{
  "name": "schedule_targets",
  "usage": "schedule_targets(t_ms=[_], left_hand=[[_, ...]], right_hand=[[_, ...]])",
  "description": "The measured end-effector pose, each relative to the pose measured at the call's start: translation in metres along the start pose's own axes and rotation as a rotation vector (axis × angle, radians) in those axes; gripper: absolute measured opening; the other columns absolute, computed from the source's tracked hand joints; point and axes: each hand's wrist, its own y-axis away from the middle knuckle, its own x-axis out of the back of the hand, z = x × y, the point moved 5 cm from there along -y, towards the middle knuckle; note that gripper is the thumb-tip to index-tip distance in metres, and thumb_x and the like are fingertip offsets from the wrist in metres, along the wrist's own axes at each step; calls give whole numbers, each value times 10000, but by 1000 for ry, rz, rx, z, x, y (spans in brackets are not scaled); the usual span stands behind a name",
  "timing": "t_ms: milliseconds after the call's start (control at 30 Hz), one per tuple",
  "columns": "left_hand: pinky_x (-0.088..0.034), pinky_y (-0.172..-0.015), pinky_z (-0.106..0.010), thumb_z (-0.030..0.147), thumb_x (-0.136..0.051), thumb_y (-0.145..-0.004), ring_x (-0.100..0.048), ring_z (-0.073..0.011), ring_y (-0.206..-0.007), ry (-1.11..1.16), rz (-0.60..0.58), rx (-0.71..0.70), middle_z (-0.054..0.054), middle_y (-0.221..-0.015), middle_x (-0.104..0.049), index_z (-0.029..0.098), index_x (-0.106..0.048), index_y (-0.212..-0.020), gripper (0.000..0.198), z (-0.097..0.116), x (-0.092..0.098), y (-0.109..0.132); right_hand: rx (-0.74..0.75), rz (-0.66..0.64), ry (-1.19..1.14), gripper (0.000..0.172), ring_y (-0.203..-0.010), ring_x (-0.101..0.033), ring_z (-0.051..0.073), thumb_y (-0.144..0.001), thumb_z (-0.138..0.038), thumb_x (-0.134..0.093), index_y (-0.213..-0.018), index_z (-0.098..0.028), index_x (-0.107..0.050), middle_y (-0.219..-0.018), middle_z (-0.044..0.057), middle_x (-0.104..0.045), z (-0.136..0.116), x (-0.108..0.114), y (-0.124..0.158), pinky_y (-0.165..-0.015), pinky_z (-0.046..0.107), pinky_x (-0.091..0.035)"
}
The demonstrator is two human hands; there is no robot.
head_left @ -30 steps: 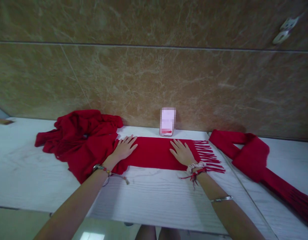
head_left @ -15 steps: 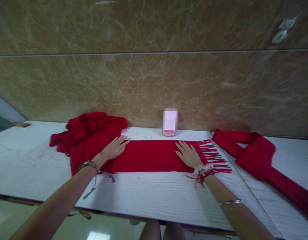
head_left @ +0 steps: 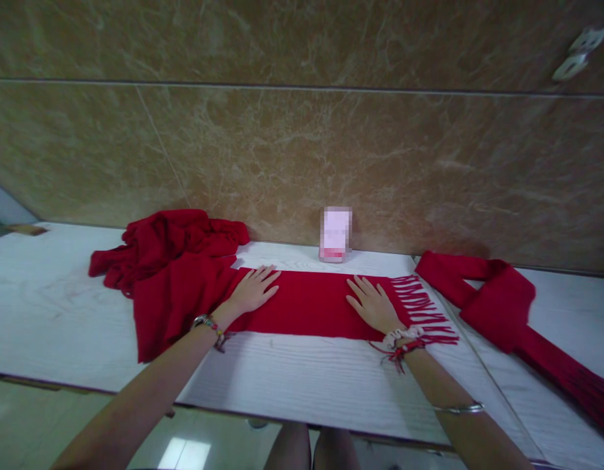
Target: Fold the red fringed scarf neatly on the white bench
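Observation:
A red scarf [head_left: 311, 303] lies flattened across the white table, its fringed end to the right and the rest bunched in a loose heap at the left. My left hand [head_left: 253, 290] rests palm down on the flat stretch near the heap, fingers extended. Close to the fringe, my right hand [head_left: 375, 305] presses flat on the same scarf with fingers spread. Neither hand grips the cloth. Bracelets circle both wrists.
A folded red scarf [head_left: 502, 303] with fringe lies at the right. Against the brown marbled wall [head_left: 282, 163] leans a blurred phone-like object [head_left: 335, 234]. A white socket [head_left: 578, 55] is at upper right. The white table [head_left: 292, 372] has a front edge near my legs.
My left hand has slid to the right along the scarf, nearer my right hand, which stays by the fringe. The view has shifted slightly.

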Motion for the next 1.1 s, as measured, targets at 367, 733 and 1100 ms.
schedule_targets(t_ms=[367,733,1100], left_hand=[[-231,-1037,-459,287,-325,-887,-251,-270,-1299,-78,77,75,-126,-1402,-319,143,-417,-1285,434,13,18,-7],[-262,-1030,-392,345,-278,-891,-263,-222,-1297,26,20,16,-65,-1409,-325,188,-368,-1317,463,7,-2,-15],[-241,-1029,-458,384,-267,-904,-212,-252,-1315,88,55,65,-68,-1439,-252,220,-328,-1337,466,53,7,-33]], right_hand=[[-19,-30,-21,465,-1284,-295,226,-892,-365,-300,-1319,-199,-382,-1399,71,-335,0,2,-1,-1021,457,-262],[-1,-36,-48,478,-1287,-288,221,-897,-394,-269,-1325,-208,-370,-1406,70,-329,2,-2,0,-1024,452,-256],[154,8,-145,512,-1322,-197,219,-902,-417,-253,-1353,-184,-312,-1434,82,-261,-39,14,-10,-1046,496,-184]])
